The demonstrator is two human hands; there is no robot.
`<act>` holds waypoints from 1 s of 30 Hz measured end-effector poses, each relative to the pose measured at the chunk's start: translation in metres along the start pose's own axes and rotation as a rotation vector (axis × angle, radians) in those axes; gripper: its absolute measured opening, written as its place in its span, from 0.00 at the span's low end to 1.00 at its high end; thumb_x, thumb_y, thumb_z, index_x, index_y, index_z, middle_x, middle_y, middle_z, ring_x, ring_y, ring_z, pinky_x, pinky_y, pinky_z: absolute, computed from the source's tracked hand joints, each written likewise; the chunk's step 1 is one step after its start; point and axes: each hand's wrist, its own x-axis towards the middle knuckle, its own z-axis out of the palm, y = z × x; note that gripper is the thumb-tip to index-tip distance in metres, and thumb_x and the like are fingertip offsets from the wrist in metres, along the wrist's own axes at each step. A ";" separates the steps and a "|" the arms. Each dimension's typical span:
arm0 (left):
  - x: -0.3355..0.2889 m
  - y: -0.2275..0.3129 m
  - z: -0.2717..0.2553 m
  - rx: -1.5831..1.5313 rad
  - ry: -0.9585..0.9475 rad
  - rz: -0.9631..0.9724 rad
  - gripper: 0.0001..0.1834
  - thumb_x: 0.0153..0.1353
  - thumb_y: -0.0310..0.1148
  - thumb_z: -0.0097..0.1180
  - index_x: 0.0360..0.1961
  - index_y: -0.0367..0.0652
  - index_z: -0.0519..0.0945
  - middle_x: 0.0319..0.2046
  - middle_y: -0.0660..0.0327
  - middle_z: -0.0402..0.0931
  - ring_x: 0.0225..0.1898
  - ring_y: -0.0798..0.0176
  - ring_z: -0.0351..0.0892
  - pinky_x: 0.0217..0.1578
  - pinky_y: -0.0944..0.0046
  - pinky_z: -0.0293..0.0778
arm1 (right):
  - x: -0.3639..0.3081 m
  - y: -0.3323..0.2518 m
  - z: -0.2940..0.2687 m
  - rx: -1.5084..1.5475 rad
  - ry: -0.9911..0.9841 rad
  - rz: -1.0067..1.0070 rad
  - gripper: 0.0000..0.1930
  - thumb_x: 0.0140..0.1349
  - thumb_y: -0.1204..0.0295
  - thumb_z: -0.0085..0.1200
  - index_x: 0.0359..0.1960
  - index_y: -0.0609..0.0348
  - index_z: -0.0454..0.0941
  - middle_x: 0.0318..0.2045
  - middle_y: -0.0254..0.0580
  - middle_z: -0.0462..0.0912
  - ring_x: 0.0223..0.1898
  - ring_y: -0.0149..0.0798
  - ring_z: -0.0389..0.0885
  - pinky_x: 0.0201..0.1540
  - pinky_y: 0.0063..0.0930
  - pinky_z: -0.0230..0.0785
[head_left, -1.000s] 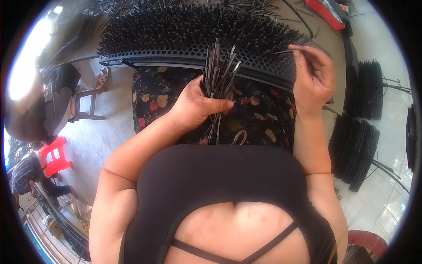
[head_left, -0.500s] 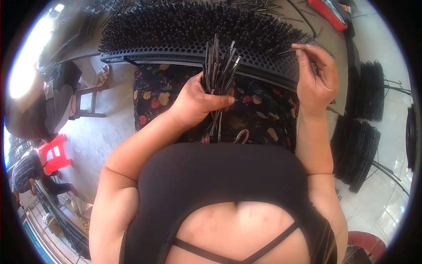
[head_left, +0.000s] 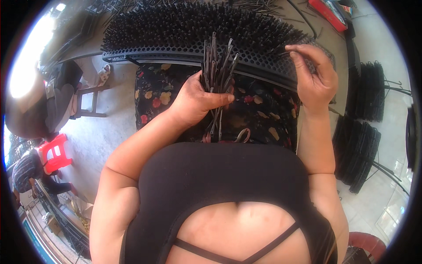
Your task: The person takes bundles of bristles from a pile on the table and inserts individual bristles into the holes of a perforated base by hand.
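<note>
My left hand [head_left: 195,99] is closed round an upright bundle of thin dark metal strips [head_left: 215,66], some with small holes at their tips. The strips fan out above the thumb, and their lower ends show below the hand. To the right, my right hand [head_left: 317,81] is raised over the right part of a black perforated rack [head_left: 167,58]. Thumb and forefinger are pinched at what looks like one thin dark strip, its end mostly hidden among the others. Many similar dark strips [head_left: 193,26] stand packed in the rack's holes.
A dark floral cloth [head_left: 162,88] lies below the rack. Black bundles [head_left: 358,154] are on the floor at right. A red object [head_left: 327,14] is at the far right. At left are a red stool [head_left: 56,153], a wooden stool [head_left: 93,102] and other people.
My right fingertips have shifted slightly left, and less of the strip shows at them. The left hand and its bundle stay almost in place.
</note>
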 end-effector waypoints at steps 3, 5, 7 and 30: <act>0.000 0.000 0.000 -0.006 -0.014 0.002 0.17 0.52 0.22 0.68 0.43 0.37 0.76 0.33 0.62 0.79 0.32 0.69 0.79 0.35 0.67 0.77 | 0.007 0.002 0.004 -0.305 -0.027 -0.023 0.06 0.55 0.80 0.63 0.35 0.59 0.84 0.35 0.39 0.87 0.48 0.44 0.83 0.50 0.31 0.74; -0.001 -0.002 0.003 0.013 0.005 0.014 0.19 0.51 0.23 0.67 0.44 0.36 0.76 0.33 0.61 0.78 0.31 0.67 0.78 0.34 0.67 0.76 | 0.006 0.011 0.006 -0.333 -0.049 -0.047 0.06 0.55 0.78 0.63 0.35 0.58 0.84 0.35 0.37 0.87 0.49 0.47 0.82 0.51 0.33 0.73; -0.002 -0.002 0.004 0.033 0.023 0.027 0.20 0.50 0.24 0.66 0.45 0.35 0.75 0.32 0.59 0.77 0.30 0.65 0.77 0.32 0.66 0.75 | 0.004 0.013 0.007 -0.362 -0.069 -0.072 0.06 0.55 0.77 0.64 0.35 0.57 0.85 0.35 0.36 0.87 0.50 0.49 0.81 0.53 0.35 0.72; -0.034 -0.051 -0.018 -0.334 -0.529 -0.159 0.26 0.44 0.24 0.69 0.48 0.37 0.76 0.37 0.57 0.80 0.44 0.58 0.80 0.48 0.61 0.76 | -0.036 -0.079 0.107 0.628 -0.392 0.380 0.32 0.50 0.83 0.65 0.57 0.61 0.63 0.35 0.42 0.81 0.41 0.35 0.82 0.46 0.29 0.75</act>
